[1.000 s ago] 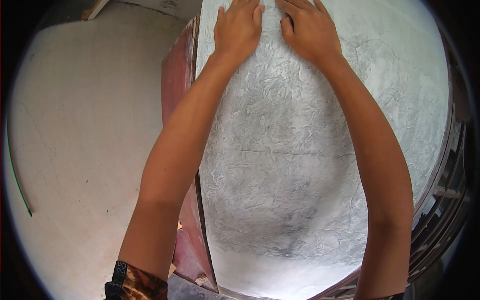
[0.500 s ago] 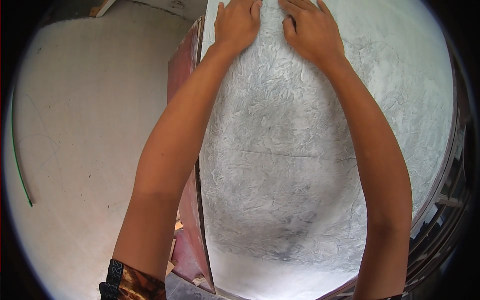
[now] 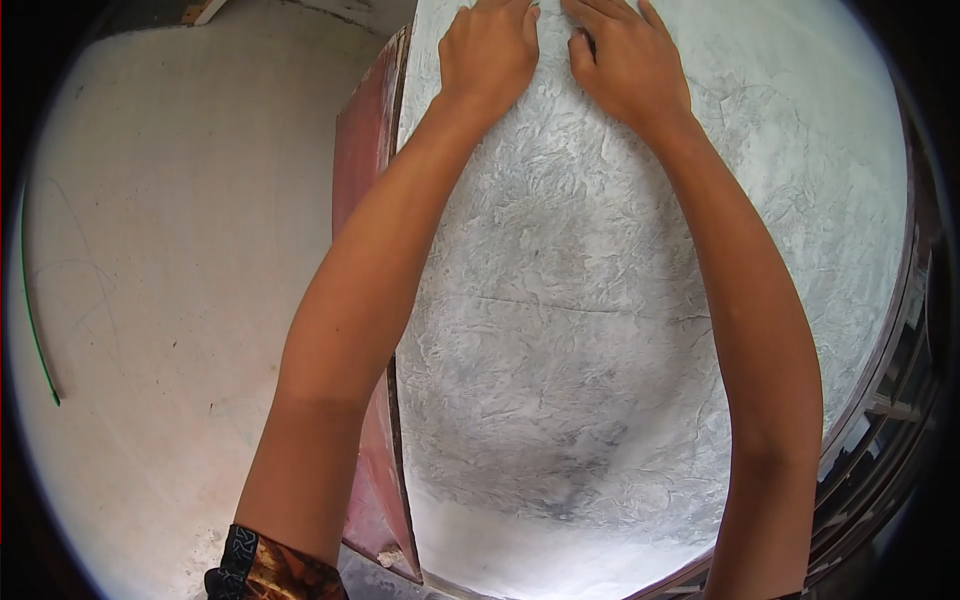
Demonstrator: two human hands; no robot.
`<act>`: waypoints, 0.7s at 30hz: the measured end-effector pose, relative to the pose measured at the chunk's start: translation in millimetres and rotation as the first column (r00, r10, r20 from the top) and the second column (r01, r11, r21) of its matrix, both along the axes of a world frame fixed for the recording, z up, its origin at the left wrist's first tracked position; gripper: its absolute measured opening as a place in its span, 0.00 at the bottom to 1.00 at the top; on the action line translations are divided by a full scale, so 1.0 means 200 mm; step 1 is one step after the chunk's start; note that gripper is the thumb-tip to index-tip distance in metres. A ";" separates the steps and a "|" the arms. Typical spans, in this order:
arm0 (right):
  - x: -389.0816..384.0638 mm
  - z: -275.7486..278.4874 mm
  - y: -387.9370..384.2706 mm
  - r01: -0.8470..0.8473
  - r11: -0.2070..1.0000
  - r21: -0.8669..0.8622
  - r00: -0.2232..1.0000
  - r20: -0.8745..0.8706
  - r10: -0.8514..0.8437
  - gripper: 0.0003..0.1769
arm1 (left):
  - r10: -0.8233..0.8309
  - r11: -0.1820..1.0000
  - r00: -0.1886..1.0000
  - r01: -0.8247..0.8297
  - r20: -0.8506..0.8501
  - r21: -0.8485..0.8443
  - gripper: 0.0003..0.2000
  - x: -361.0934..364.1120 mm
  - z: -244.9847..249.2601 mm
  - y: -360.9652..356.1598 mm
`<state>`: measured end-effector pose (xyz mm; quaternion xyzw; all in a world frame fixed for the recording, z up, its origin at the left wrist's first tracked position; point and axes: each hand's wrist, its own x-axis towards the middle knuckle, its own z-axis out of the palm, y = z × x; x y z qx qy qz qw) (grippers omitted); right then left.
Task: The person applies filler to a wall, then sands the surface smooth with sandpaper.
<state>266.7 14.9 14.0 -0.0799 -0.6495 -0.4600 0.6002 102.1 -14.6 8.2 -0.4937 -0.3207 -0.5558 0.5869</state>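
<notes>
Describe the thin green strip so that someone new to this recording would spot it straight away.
Start from the rough grey-white surface and go left past the reddish panel to the smooth beige surface. Near that surface's far left edge runs the green strip, slender and gently curved. Its green colour sets it apart from the beige and red beside it.

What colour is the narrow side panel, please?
The side panel is dull red, showing best in the head view.
</notes>
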 end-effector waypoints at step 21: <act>-0.02 0.02 0.05 0.012 1.000 0.019 1.000 0.012 -0.012 0.25 | 0.050 0.995 0.999 -0.052 0.018 0.086 0.16 0.04 -0.05 0.01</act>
